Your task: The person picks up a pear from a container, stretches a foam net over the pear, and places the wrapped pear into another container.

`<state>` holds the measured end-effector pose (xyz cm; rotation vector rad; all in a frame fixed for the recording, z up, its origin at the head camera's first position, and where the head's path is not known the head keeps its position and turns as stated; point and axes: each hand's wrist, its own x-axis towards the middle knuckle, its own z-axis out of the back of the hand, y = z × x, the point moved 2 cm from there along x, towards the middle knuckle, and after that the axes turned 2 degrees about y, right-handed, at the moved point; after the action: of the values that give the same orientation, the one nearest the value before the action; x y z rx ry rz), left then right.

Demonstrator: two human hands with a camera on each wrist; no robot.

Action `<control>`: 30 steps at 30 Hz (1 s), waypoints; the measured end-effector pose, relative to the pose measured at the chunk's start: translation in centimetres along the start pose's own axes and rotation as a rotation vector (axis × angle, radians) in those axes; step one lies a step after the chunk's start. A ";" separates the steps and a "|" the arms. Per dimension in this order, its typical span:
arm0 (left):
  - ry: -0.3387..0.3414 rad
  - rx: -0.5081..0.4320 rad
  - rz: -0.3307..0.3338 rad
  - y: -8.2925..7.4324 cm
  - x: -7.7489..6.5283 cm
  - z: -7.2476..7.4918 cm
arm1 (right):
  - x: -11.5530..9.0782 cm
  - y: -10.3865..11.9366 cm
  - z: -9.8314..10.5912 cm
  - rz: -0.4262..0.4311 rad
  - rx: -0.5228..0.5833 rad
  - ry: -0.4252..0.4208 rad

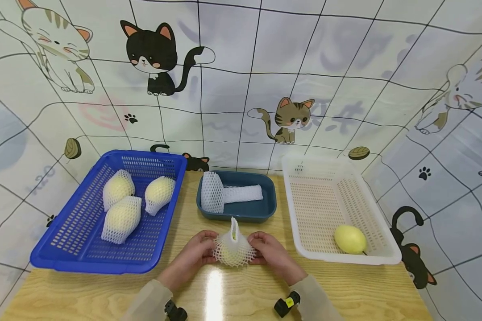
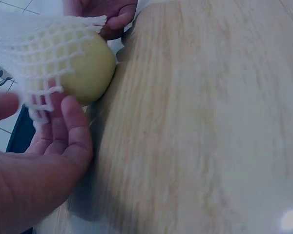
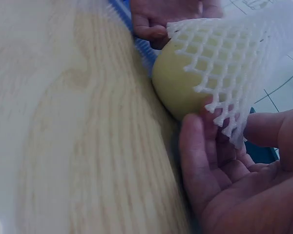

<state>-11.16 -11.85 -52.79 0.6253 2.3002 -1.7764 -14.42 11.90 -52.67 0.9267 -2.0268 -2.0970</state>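
A white foam net sleeve (image 1: 234, 247) is drawn over a pale yellow pear (image 2: 95, 68) on the table. The sleeve's narrow end stands up, while its flared edge leaves the pear's rounded lower part bare in both wrist views. My left hand (image 1: 194, 256) pinches the sleeve's edge on the left, its fingertips against the pear. On the opposite side my right hand (image 1: 275, 256) pinches the edge likewise, fingers bent under the mesh (image 3: 224, 63).
At left, a blue basket (image 1: 160, 249) contains three net-covered pears (image 1: 121, 219). Behind my hands, a dark teal tray (image 1: 241, 217) contains flat foam sleeves (image 1: 213, 192). A white basket (image 1: 317, 200) on the right contains one bare pear (image 1: 350, 239). Cat-print cloth (image 1: 233, 89) rises behind the table.
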 end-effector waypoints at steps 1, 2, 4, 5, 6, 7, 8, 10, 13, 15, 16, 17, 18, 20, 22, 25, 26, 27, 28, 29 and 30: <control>0.019 0.010 -0.008 0.0 0.0 0.1 | 0.0 0.0 0.0 0.003 0.012 0.006; 0.035 0.023 -0.017 0.0 0.0 0.1 | -0.1 0.1 0.0 0.000 0.024 0.010; 0.065 0.045 -0.034 0.0 -0.1 0.2 | -0.1 0.2 0.1 -0.003 0.044 0.021; 0.075 0.053 -0.040 0.0 -0.2 0.2 | -0.2 0.3 0.1 -0.006 0.053 0.029; 0.083 0.056 -0.045 0.0 -0.2 0.3 | -0.2 0.3 0.2 -0.014 0.067 0.034; 0.090 0.057 -0.049 0.0 -0.2 0.3 | -0.2 0.4 0.2 -0.021 0.079 0.040; 0.096 0.060 -0.054 0.0 -0.3 0.3 | -0.2 0.5 0.3 -0.034 0.095 0.042; 0.105 0.061 -0.061 -0.1 -0.3 0.3 | -0.2 0.6 0.4 -0.048 0.123 0.045; 0.108 0.059 -0.065 -0.1 -0.3 0.3 | -0.2 0.8 0.5 -0.057 0.150 0.056; 0.106 0.060 -0.065 -0.1 -0.3 0.4 | -0.3 0.9 0.5 -0.056 0.150 0.067; 0.105 0.061 -0.065 0.0 -0.3 0.4 | -0.3 0.9 0.5 -0.055 0.142 0.072; 0.104 0.063 -0.064 0.0 -0.3 0.4 | -0.3 0.8 0.6 -0.049 0.128 0.078; 0.105 0.066 -0.064 0.0 -0.3 0.4 | -0.4 0.8 0.6 -0.044 0.111 0.079; 0.109 0.073 -0.067 0.0 -0.3 0.4 | -0.4 0.8 0.6 -0.037 0.072 0.076; 0.111 0.087 -0.072 0.1 -0.4 0.4 | -0.5 0.8 0.6 -0.026 0.036 0.071; 0.106 0.122 -0.081 0.1 -0.4 0.3 | -0.5 0.8 0.7 -0.010 -0.012 0.055; 0.102 0.135 -0.084 0.0 -0.4 0.3 | -0.4 0.8 0.7 -0.005 -0.028 0.050; 0.096 0.151 -0.086 0.0 -0.4 0.3 | -0.4 0.8 0.6 0.003 -0.047 0.045; 0.090 0.166 -0.087 0.0 -0.4 0.2 | -0.4 0.8 0.6 0.007 -0.065 0.037; 0.080 0.184 -0.087 -0.1 -0.4 0.1 | -0.4 0.8 0.5 0.013 -0.089 0.025; 0.073 0.199 -0.090 -0.2 -0.3 0.0 | -0.4 0.8 0.5 0.016 -0.111 0.012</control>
<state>-10.95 -12.00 -52.49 0.6366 2.2474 -2.0756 -14.61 12.43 -51.79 0.8995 -1.8838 -2.1650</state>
